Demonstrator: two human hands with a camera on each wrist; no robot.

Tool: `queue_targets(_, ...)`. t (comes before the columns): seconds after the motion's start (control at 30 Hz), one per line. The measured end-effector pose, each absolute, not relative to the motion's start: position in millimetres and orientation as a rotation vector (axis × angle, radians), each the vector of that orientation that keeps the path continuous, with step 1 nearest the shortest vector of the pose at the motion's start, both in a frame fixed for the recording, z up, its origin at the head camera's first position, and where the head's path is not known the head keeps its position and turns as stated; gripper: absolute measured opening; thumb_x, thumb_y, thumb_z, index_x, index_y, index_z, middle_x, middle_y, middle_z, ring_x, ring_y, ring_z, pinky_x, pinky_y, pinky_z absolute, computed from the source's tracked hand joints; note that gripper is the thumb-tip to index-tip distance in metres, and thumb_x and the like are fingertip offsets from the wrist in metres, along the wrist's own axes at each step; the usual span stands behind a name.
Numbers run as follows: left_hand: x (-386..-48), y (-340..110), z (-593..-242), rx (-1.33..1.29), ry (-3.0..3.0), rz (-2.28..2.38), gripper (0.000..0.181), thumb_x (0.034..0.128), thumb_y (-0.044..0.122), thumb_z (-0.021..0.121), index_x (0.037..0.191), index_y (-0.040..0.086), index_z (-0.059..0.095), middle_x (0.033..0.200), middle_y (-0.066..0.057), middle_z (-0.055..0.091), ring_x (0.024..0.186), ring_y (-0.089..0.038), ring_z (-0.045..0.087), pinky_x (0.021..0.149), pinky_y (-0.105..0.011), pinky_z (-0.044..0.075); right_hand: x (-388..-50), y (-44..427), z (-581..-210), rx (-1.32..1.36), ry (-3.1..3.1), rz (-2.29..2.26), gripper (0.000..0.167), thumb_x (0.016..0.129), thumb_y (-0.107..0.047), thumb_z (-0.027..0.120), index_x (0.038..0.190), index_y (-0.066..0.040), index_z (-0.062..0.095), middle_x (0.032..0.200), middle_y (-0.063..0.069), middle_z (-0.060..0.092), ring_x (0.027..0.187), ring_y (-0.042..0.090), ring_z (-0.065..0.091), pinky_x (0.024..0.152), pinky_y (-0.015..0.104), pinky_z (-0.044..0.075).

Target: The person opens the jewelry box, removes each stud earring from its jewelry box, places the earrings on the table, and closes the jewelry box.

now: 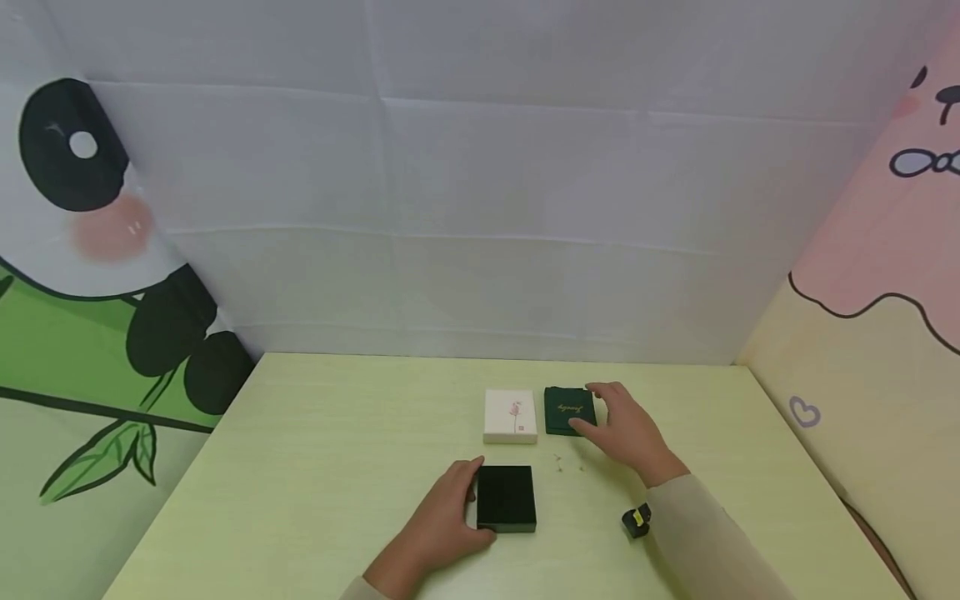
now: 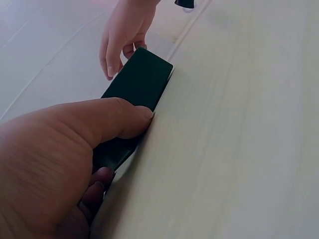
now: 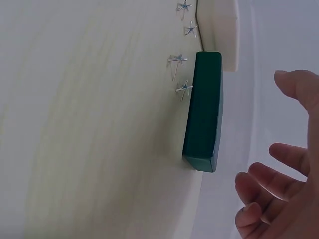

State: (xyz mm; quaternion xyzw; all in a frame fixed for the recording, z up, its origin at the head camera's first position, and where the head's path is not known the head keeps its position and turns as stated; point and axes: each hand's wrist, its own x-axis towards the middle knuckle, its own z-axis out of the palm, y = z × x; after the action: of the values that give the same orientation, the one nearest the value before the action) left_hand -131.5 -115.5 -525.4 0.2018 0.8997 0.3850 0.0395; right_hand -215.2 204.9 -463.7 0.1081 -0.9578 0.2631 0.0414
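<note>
Near the front of the table my left hand grips a dark green box with a black upper face by its left side. In the left wrist view the thumb presses along the wall of this green box. Farther back, a green jewelry box bears gold lettering. My right hand hovers at its right side, thumb and fingers spread. Seen from the right wrist, a gap separates this hand from the green jewelry box. Several small star-shaped pieces with thin pins lie beside it.
Left of the lettered box stands a white box with a pink flower print. A small black block with a yellow patch is beside the right cuff. White cloth rises behind the table, with printed panels at both sides.
</note>
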Motion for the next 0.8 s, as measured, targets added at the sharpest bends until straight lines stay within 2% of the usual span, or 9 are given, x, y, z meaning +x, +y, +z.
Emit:
queue_targets(0.1,-131.0,-115.1,-525.5,0.617,2.761,1.182,0.097,0.0720,0.029,0.087,0.154,0.003,0.041,0.115,0.007,0.050,0.097,-0.009,0.049,0.087,-0.033,0.045,-224.8,201.8,-463.8,0.354,-2.993,0.716,0.086,0.089,-0.060,0.072,0.153,-0.008,0.047,0.148,0.017,0.047,0.119,0.036,0.061,0.096,0.057,0.050)
queue_targets(0.43,-130.8,-114.1,-526.0,0.631,2.773,1.187,0.098,0.0709,0.028,0.088,0.154,0.003,0.041,0.114,0.008,0.050,0.098,-0.009,0.049,0.087,-0.032,0.045,-250.6,189.4,-470.5,0.303,-3.179,0.517,0.111,0.076,-0.077,0.072,0.159,-0.013,0.039,0.152,0.019,0.042,0.112,0.035,0.063,0.091,0.054,0.052)
queue_targets(0.63,-130.9,-114.5,-524.0,0.646,2.784,1.192,0.099,0.0697,0.027,0.089,0.153,0.001,0.041,0.115,0.007,0.050,0.097,-0.009,0.049,0.086,-0.033,0.046,-261.0,182.1,-469.3,0.304,-3.243,0.426,0.113,0.072,-0.080,0.073,0.160,-0.018,0.040,0.153,0.018,0.041,0.102,0.032,0.065,0.084,0.051,0.054)
queue_targets(0.8,-130.0,-114.5,-524.0,0.644,2.787,1.193,0.099,0.0699,0.027,0.088,0.153,0.001,0.042,0.114,0.007,0.050,0.097,-0.009,0.049,0.087,-0.032,0.045,-267.3,179.2,-472.2,0.328,-3.267,0.390,0.112,0.070,-0.082,0.073,0.159,-0.021,0.042,0.151,0.019,0.042,0.105,0.033,0.064,0.085,0.052,0.054)
